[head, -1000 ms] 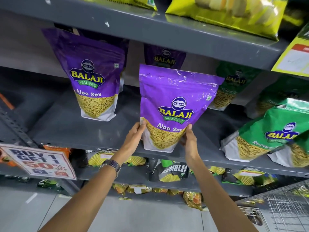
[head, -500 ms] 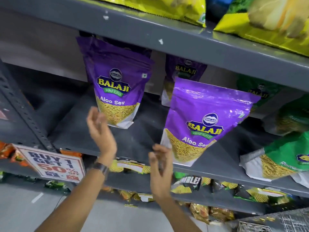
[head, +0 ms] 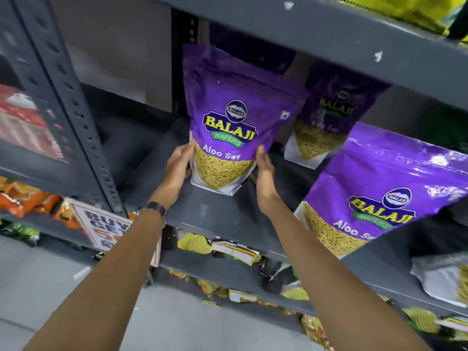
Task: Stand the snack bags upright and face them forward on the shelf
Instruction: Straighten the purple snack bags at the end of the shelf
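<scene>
Bag position: the purple Aloo Sev bag (head: 229, 138) stands between your hands on the shelf (head: 215, 214), long axis upright, label facing you | Left hand (head: 178, 168): open palm pressed on its lower left edge | Right hand (head: 264, 171): open palm flat on lower right edge, equally near | Pose: both arms extended up and forward, bracketing the base.

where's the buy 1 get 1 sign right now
In the head view, the sign hangs low left on the shelf's front edge, beside the upright post, partly behind the left forearm.
</scene>
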`<state>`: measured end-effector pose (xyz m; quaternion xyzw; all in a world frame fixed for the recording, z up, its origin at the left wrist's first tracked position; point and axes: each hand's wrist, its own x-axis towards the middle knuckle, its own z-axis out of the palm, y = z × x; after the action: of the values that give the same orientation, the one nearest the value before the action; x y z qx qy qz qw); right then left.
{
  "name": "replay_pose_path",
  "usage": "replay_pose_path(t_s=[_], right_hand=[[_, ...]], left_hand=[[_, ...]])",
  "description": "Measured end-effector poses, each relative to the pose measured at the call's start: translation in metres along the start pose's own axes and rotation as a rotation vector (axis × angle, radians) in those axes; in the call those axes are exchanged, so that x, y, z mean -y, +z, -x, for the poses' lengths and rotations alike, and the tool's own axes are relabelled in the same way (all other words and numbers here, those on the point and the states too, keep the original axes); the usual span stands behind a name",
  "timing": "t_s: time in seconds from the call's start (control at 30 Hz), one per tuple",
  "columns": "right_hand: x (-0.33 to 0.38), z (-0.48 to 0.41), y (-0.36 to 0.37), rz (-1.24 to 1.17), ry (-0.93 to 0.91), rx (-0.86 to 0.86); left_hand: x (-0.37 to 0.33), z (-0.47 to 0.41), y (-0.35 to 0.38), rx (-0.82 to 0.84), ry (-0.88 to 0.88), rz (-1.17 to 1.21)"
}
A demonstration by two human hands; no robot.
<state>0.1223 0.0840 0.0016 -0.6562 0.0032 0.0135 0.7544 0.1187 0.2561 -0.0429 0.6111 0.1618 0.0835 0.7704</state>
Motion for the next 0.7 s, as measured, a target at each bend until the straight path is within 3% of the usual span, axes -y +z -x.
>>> replay_pose_path(t_s=[0.23,0.7], right_hand=[[-0.016,0.035,-0.011,0.099,-0.027,0.036],[-0.020,0.080,-0.016,0.055,-0.039,0.102]], left_hand=[[0.010,0.035,-0.015,0.024,0.014,0.007],[0.017,0.077,-0.031,0.013,-0.001,0.008]])
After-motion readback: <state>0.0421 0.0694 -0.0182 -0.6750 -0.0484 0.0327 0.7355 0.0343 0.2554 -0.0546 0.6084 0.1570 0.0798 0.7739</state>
